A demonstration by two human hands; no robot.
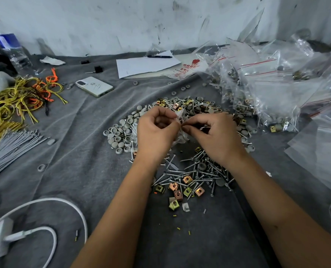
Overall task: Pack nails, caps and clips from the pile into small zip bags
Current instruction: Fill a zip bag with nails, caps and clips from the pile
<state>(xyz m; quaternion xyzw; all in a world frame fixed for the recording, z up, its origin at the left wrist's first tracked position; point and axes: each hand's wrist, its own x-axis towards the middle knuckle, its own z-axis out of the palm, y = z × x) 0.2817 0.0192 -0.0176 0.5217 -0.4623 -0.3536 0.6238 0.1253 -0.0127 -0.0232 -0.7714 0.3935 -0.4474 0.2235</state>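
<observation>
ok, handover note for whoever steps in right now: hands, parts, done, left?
Left hand and right hand both pinch one small zip bag above the pile; contents unclear.
Parts: grey caps left, nails and clips nearer you, all on the grey cloth.
Done: filled bags heaped on the right.
Left: finish this bag; much of the pile remains.

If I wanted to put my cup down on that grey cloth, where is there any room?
Bare cloth lies between the phone, the grey sticks and the caps. More lies between the white cable and the left forearm. The pile under the hands and the filled bags to the right are crowded.
</observation>
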